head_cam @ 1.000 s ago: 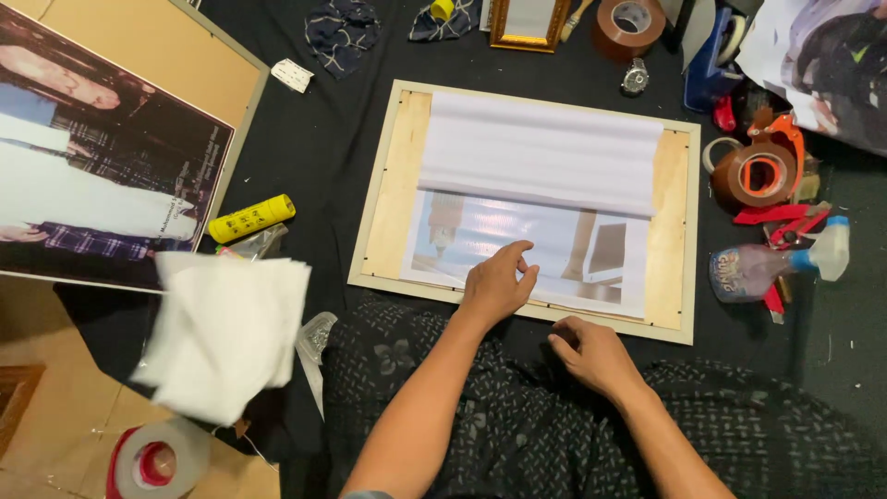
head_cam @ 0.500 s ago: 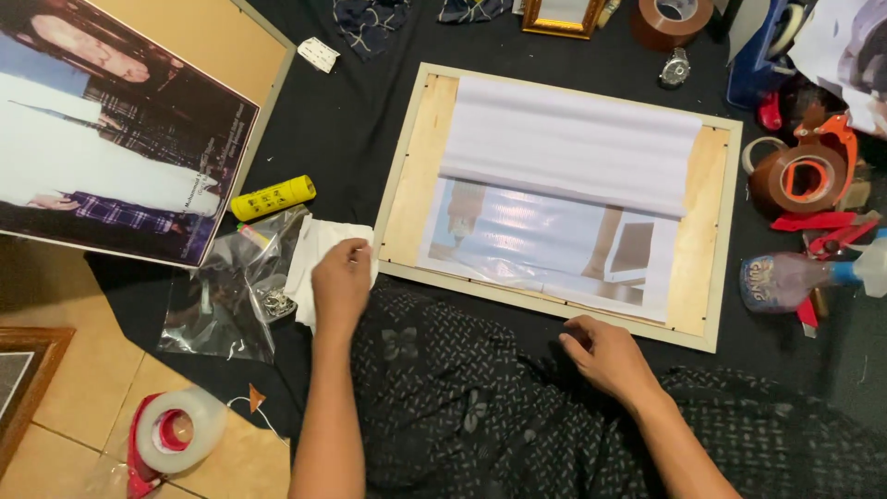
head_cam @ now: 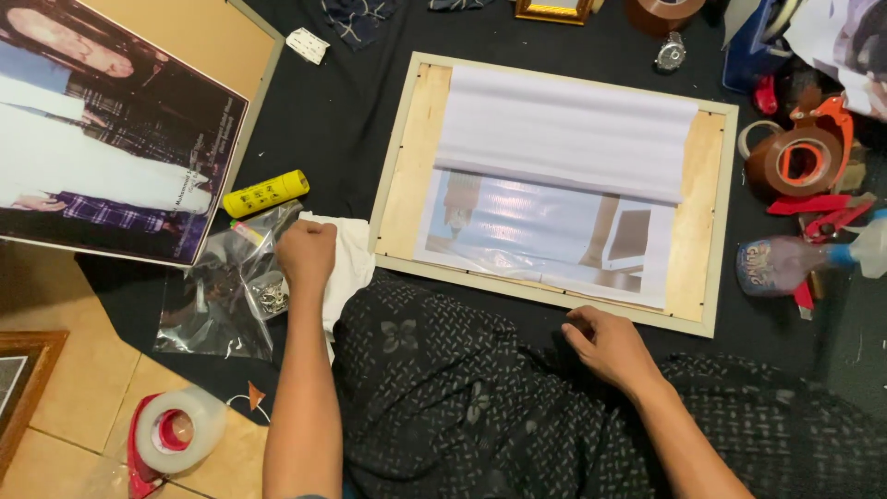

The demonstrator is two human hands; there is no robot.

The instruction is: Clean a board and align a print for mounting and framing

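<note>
Left hand (head_cam: 307,254) fisted, grip closed on white cloth (head_cam: 349,263), knuckles up, beside left edge of wooden frame (head_cam: 411,166). Cloth bunched against frame's lower-left corner, overlapping clear plastic bag (head_cam: 217,296). Right hand (head_cam: 610,346) flat, grip loose and empty, fingertips at frame's near edge, on patterned dark fabric (head_cam: 443,397). Frame lying face down on black cloth on floor, glossy photo print (head_cam: 545,226) inside, top half curled over. Open room: narrow black strip left of frame up to yellow tube (head_cam: 265,193); near edge blocked by lap. Right edge crowded: one brown tape dispenser (head_cam: 802,157), one spray bottle (head_cam: 785,263). One white tape roll (head_cam: 180,430) on tile, lower left. One large framed photo (head_cam: 102,139) at left.
</note>
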